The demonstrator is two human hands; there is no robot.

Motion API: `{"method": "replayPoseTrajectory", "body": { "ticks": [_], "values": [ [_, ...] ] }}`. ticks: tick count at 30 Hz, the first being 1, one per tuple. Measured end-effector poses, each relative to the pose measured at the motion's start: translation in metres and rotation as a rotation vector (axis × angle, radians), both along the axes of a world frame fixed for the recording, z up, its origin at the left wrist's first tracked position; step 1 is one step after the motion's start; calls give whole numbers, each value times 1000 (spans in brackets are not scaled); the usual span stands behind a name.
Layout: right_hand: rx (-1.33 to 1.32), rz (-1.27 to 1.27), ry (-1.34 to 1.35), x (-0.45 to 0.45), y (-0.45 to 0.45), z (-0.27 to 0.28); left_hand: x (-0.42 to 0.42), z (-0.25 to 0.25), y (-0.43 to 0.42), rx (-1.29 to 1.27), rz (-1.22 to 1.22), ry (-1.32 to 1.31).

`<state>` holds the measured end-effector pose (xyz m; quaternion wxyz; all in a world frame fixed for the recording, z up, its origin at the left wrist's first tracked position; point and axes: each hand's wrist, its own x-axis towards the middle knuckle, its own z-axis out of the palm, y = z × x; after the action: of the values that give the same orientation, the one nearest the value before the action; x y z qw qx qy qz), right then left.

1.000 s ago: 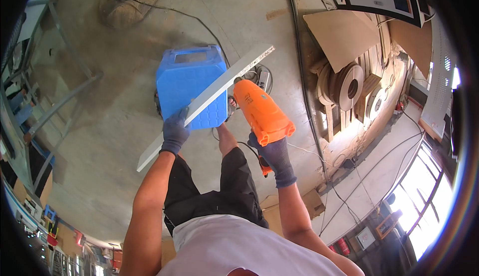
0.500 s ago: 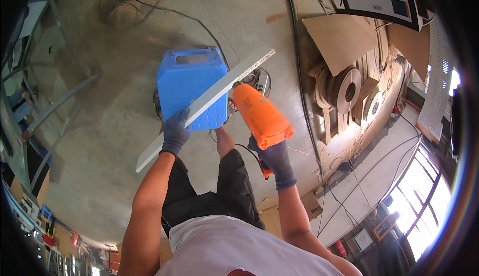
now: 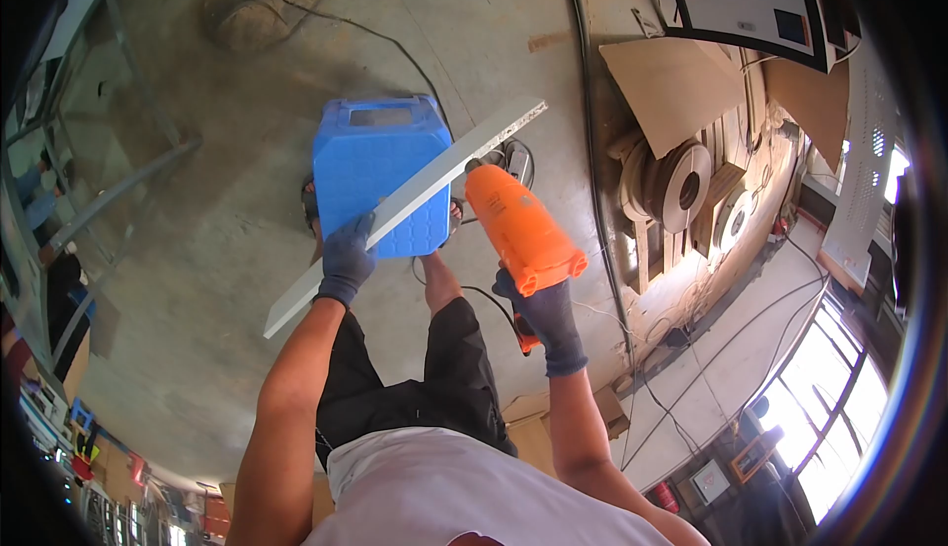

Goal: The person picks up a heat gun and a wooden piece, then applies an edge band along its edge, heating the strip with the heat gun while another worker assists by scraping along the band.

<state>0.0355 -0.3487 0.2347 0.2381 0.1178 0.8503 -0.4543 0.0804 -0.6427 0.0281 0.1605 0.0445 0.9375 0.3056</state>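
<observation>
My left hand [image 3: 348,262], in a dark grey glove, is closed around a long white board [image 3: 425,186]. The board slants across the top of a blue plastic stool [image 3: 380,176], and its far end shows a rough, speckled edge. In my gloved right hand [image 3: 548,324] is an orange pistol-grip power tool [image 3: 518,225], its handle largely hidden by the fingers. The tool's dark tip meets or nearly meets the board's right-hand edge; contact is hard to tell. A red and black part of the tool shows below the hand.
Black cables [image 3: 585,102] run across the concrete floor. Rolls of brown banding [image 3: 683,189] and wooden pallets stand at the right, beside cardboard sheets [image 3: 671,92]. A metal frame [image 3: 128,186] stands at the left. A round, dusty base [image 3: 265,3] lies at the far top.
The view has shifted slightly. Both hands keep their grip, and the board and orange tool stay almost in the same place relative to the stool.
</observation>
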Motion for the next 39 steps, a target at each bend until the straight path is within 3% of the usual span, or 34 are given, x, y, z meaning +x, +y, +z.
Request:
{"method": "replayPoseTrajectory", "body": {
  "ticks": [5, 8, 11, 17, 20, 23, 25, 28, 33, 36, 39],
  "values": [
    [-237, -393, -242, -7, 0, 4, 0, 1, -1, -1, -2, -4],
    [-244, -326, -255, -8, -4, 13, 0, 0, 0, -8, -12, -10],
    [-24, 64, 5, -3, 2, 7, -1, 4, 1, -35, -19, -55],
    [-205, -339, -228, -8, -1, 3, 1, 0, 0, -32, -18, -13],
    [-125, -224, -215, -1, 2, 0, 0, 2, 0, -24, -17, -10],
    [96, 190, 181, 2, -3, 3, -1, 1, 1, -9, -14, 2],
    [101, 208, 74, 12, 5, -7, -3, 4, 1, -23, -18, -18],
    [117, 196, 124, 4, 6, -9, -3, 3, 1, -12, -21, 7],
    [-36, -132, -170, -7, 5, 6, -3, 4, 0, 3, 7, -41],
    [71, 134, -8, 10, 9, -1, -2, 4, 1, -7, 7, -48],
    [41, 139, 96, 27, 4, -9, -3, 5, 2, -9, 5, -55]
  ]
}}
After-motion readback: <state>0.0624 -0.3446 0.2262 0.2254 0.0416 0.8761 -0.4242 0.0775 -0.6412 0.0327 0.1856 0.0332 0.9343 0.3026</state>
